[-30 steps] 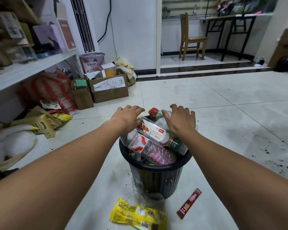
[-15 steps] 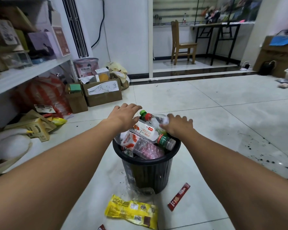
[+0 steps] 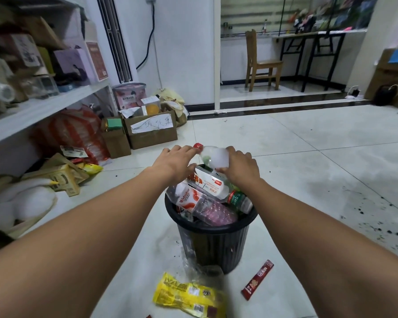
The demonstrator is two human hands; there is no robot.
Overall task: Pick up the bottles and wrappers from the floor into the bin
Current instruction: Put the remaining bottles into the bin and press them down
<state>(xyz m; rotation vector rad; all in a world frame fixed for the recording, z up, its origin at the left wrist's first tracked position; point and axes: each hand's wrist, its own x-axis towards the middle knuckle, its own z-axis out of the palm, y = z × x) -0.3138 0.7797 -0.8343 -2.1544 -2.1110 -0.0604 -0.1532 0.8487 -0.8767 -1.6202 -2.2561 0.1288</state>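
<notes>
A black bin (image 3: 213, 244) stands on the tiled floor, heaped with plastic bottles. Over its far rim my right hand (image 3: 238, 165) grips the body of a clear bottle with a red cap (image 3: 214, 156). My left hand (image 3: 176, 161) reaches in beside it, fingers touching the bottle near its cap and the pile below. A red-and-white labelled bottle (image 3: 189, 198) and a green-labelled bottle (image 3: 238, 201) lie on top of the heap. In front of the bin lie a yellow wrapper (image 3: 189, 297), a red sachet (image 3: 257, 280) and a crumpled clear wrapper (image 3: 193, 265).
A white shelf (image 3: 39, 111) with boxes runs along the left, with bags and packets beneath it. Cardboard boxes (image 3: 152, 131) stand by the wall behind the bin. A wooden chair (image 3: 261, 63) and a black-legged desk (image 3: 317, 56) sit on a raised floor at the back. Dark specks mark the tiles at right.
My right hand has closed round the clear red-capped bottle and raised it a little above the pile. My left hand has shifted toward its cap.
</notes>
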